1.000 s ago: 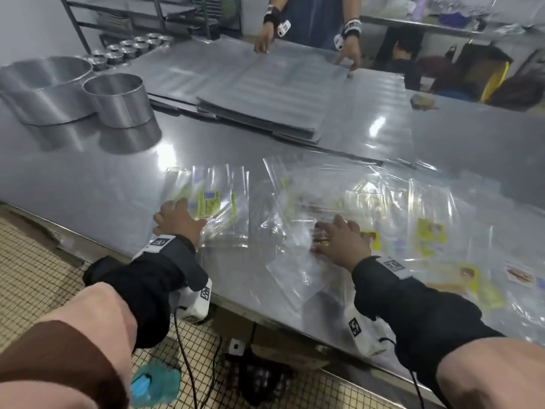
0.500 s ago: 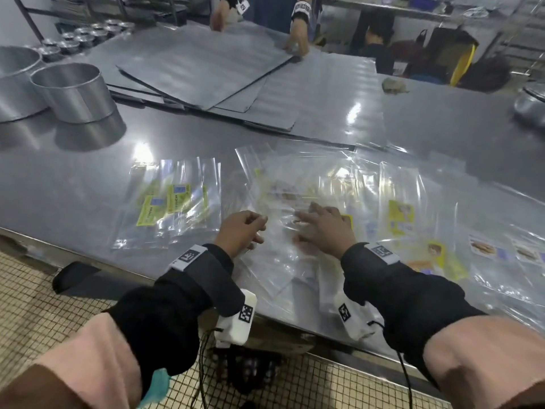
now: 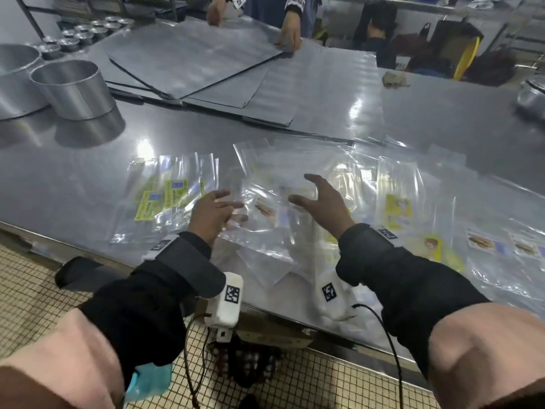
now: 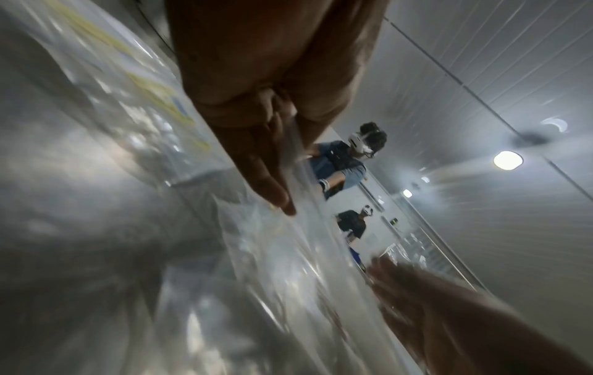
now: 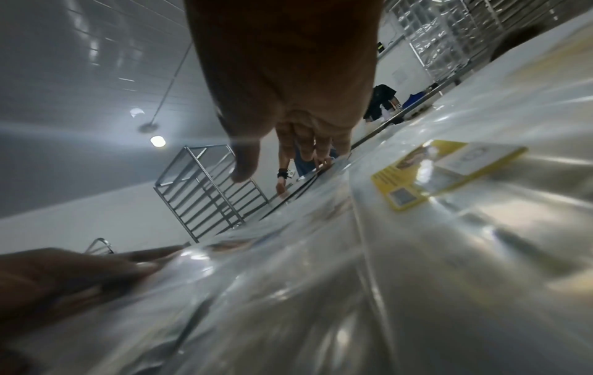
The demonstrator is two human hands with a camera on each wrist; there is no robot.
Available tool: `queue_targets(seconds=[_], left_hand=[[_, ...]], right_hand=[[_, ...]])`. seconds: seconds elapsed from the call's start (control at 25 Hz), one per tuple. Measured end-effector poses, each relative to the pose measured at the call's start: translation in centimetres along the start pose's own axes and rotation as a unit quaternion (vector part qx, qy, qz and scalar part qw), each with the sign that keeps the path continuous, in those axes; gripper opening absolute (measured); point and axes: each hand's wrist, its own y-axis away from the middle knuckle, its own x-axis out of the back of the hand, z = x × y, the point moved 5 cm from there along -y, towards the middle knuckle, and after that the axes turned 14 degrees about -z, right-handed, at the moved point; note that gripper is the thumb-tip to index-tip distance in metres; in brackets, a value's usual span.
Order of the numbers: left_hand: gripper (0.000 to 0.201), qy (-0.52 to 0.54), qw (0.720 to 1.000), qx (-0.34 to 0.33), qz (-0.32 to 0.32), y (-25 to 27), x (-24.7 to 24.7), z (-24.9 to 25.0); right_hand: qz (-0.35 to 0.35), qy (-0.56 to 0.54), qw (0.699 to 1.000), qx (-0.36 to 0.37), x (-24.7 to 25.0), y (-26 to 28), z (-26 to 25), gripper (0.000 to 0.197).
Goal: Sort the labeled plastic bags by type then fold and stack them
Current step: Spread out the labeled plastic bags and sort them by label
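Metal rings [image 3: 73, 90] upper left; my left hand [image 3: 211, 215] and right hand [image 3: 323, 203] hover spread, empty, over the bags [image 3: 277, 184].

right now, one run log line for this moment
phase: sorting | left hand: open over mixed bags | right hand: open, holds nothing | green-label pile: set apart at left

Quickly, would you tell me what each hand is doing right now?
Left hand: open, fingers extended over the clear plastic bags, gripping nothing.
Right hand: open, holding nothing.
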Motion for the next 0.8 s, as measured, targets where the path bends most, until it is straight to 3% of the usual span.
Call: queue_targets(seconds=[0.12, 0.2, 0.32, 0.44, 0.52, 0.64, 0.68, 0.8], left_hand=[[0.032, 0.028, 0.997, 0.0, 0.072, 0.1, 3.6, 0.0], [0.034, 0.037, 0.997, 0.027, 0.066, 0.0, 5.1, -0.7], [0.033, -0.006, 0.997, 0.07, 0.023, -0.1, 5.7, -1.5], [0.023, -0.024, 0.997, 0.075, 0.007, -0.2, 6.7, -1.6], [0.025, -0.039, 0.996, 0.086, 0.004, -0.2, 7.5, -1.9], [0.03, -0.041, 0.995, 0.091, -0.001, -0.5, 8.0, -3.2], [0.031, -0.038, 0.995, 0.087, 0.001, -0.4, 7.8, -3.4], [0.033, -0.045, 0.997, 0.068, -0.015, -0.1, 6.5, -2.8]], right_hand=[[-0.014, 0.026, 0.999, -0.033, -0.8, -0.3, 1.3, 0.064], [-0.062, 0.046, 0.997, -0.026, -2.2, -0.9, 1.9, 0.076], [-0.164, 0.266, 0.949, -0.05, -4.7, -1.8, 3.2, 0.093], [-0.194, 0.345, 0.915, -0.071, -5.2, -2.1, 4.3, 0.078], [-0.182, 0.355, 0.915, -0.063, -4.6, -2.2, 4.4, 0.062], [-0.16, 0.451, 0.876, -0.06, -3.3, -2.3, 4.0, 0.051], [-0.141, 0.444, 0.883, -0.06, -2.8, -2.6, 3.7, 0.048], [-0.06, 0.23, 0.97, -0.046, -1.5, -3.0, 0.9, 0.044]])
